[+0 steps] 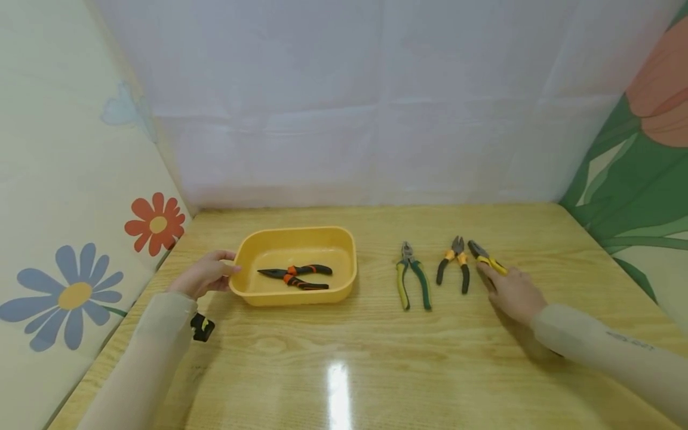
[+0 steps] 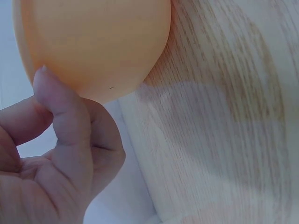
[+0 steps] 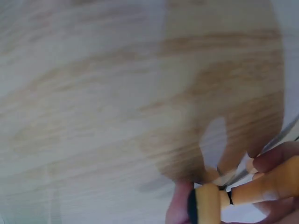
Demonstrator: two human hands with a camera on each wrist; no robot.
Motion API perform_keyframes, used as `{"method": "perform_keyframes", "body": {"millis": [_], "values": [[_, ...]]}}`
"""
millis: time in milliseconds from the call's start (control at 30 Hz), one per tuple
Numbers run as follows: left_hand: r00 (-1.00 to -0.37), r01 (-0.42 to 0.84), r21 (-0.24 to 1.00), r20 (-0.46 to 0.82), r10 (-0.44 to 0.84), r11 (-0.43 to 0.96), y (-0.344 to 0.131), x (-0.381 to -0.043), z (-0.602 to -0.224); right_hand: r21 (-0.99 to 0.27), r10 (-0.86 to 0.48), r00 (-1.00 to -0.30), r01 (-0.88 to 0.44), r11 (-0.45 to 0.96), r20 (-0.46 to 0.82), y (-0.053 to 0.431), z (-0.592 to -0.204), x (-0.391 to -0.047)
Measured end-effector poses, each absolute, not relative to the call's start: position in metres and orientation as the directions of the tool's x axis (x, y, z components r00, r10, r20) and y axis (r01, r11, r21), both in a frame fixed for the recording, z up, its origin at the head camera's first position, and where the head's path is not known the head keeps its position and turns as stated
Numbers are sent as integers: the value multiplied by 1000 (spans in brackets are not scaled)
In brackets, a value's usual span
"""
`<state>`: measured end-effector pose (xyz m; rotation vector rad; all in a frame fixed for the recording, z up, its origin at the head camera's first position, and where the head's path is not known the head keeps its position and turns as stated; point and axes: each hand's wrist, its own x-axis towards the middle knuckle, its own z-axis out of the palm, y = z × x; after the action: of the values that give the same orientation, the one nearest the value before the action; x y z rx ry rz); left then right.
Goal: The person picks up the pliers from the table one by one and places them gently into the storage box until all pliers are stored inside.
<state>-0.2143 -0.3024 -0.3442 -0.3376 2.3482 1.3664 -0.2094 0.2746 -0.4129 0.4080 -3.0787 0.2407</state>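
My left hand pinches the left rim of a yellow plastic basin, thumb on the rim in the left wrist view. Inside the basin lies a pair of long-nose pliers with black and orange handles. At the right, my right hand grips yellow-handled pliers whose dark jaws point away from me on the table. In the right wrist view the fingers lie around the yellow handles, partly cut off by the frame edge.
Two more pliers lie between the basin and my right hand: one with green-yellow handles, one with orange-black handles. The wooden table meets a white cloth backdrop behind and flower-printed panels at the sides.
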Motion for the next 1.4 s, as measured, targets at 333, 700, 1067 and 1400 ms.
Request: {"method": "perform_keyframes", "body": {"millis": [333,700,1067,1400], "values": [[-897,-383,781,-443,5,494,-302,-213,-345,-249,-211,-977,-205,947,4,279,-402,-211],[-897,-371,809,-439,47,456,-309,-216,-347,-275,-230,-969,-246,929,92,275,-384,-203],[-887,-405,773,-461,-6,488,-302,-215,-344,-237,-234,-960,-266,934,155,268,-365,-194],[-886,-409,777,-463,-6,478,-301,-215,-344,-211,-267,-950,-298,931,164,263,-355,-190]]}}
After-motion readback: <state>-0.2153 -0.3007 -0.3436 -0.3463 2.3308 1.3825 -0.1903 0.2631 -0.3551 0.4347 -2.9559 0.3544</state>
